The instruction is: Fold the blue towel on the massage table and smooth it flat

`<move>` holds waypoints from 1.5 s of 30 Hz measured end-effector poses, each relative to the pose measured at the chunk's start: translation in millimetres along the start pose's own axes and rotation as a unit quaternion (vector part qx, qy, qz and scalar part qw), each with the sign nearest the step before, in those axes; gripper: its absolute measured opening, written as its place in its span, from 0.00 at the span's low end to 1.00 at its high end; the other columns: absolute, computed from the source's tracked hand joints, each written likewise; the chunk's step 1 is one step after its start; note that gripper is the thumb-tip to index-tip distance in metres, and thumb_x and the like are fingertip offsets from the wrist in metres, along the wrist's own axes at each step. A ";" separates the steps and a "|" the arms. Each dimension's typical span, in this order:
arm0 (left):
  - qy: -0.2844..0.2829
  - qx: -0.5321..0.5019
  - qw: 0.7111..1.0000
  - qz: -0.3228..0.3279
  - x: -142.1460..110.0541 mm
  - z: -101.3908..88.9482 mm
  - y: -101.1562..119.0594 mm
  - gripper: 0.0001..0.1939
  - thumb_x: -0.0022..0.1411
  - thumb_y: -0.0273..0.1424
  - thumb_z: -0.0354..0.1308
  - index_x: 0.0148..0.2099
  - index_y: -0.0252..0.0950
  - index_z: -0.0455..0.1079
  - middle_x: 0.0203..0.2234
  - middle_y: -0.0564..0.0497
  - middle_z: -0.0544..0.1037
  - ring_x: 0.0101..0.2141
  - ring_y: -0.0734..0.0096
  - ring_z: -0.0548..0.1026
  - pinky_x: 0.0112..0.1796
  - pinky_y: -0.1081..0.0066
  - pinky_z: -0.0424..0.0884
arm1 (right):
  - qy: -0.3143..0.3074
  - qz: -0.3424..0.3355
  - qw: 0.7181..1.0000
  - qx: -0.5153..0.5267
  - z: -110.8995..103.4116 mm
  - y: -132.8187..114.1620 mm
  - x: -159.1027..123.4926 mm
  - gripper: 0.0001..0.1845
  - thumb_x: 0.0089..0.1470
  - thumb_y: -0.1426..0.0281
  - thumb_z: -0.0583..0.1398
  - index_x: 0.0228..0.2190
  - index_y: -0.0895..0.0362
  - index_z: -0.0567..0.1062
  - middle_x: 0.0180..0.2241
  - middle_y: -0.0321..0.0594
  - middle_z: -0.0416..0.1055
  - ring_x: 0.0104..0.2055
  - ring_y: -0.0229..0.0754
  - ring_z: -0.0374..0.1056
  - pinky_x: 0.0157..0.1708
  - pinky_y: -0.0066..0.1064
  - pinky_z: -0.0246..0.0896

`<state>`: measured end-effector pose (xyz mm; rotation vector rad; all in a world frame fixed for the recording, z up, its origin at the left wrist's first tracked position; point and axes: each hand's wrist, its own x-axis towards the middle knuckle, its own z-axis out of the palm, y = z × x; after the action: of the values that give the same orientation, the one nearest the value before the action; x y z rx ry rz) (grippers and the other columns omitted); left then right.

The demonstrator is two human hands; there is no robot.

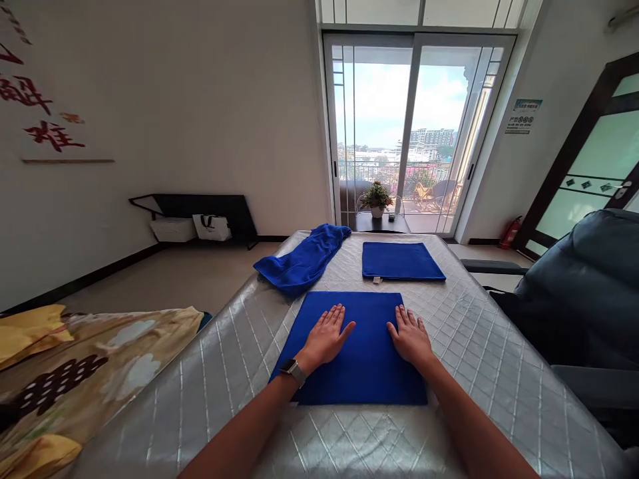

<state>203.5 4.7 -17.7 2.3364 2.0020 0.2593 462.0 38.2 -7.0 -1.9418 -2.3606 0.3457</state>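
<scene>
Both of my hands rest flat on a folded blue towel (357, 362) near the front of the table, with the fingers spread. My left hand (325, 337), with a black-strapped smartwatch (293, 372) on its wrist, presses on the towel's left half. My right hand (410, 336) lies on its right half. Farther along the silver quilted table cover (479, 359) lies a second folded blue towel (402, 261). To its left is a crumpled blue towel (303, 259), out of reach of neither hand's fingers touching it.
A dark padded chair (574, 299) stands close to the table's right side, and a floral-covered bed (84, 379) lies to the left. Beyond the table are a small dark table (379, 223) with a potted plant and a glass balcony door (414, 133).
</scene>
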 end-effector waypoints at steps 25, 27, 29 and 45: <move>0.054 -0.027 0.995 -0.082 -27.3 -0.7 -70.6 0.47 0.71 0.58 0.30 0.74 0.24 0.50 0.72 0.34 0.52 0.71 0.53 0.52 0.69 0.52 0.50 | 0.002 0.001 0.999 -0.044 6.0 7.1 1.5 0.38 0.70 0.54 0.39 0.73 0.59 0.43 0.75 0.37 0.34 0.76 0.44 0.32 0.72 0.43 0.28; 0.054 -0.030 0.995 -0.080 -27.4 -1.1 -70.4 0.47 0.71 0.58 0.30 0.74 0.24 0.51 0.72 0.34 0.52 0.71 0.53 0.52 0.69 0.52 0.50 | 0.002 0.001 0.999 -0.044 0.6 7.4 -3.5 0.38 0.70 0.53 0.39 0.73 0.59 0.44 0.75 0.38 0.35 0.76 0.45 0.31 0.72 0.43 0.30; 0.053 -0.031 0.995 -0.078 -27.2 -0.8 -70.6 0.48 0.71 0.58 0.30 0.74 0.24 0.51 0.72 0.34 0.53 0.71 0.53 0.52 0.69 0.52 0.50 | 0.004 -0.004 0.999 -0.050 -3.5 7.9 -11.8 0.39 0.70 0.53 0.40 0.73 0.60 0.45 0.75 0.39 0.35 0.76 0.46 0.31 0.72 0.43 0.30; 0.054 0.022 0.995 -0.078 -24.9 -2.5 -77.0 0.45 0.72 0.56 0.32 0.73 0.24 0.52 0.72 0.35 0.54 0.71 0.53 0.53 0.69 0.53 0.51 | -0.006 -0.010 1.000 -0.019 11.4 1.3 -47.4 0.39 0.70 0.52 0.37 0.73 0.60 0.42 0.75 0.37 0.34 0.76 0.44 0.30 0.72 0.43 0.23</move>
<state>124.3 -7.8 -29.0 2.2196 2.2476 0.3441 470.6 -9.3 -14.0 -1.9362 -2.4084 0.3140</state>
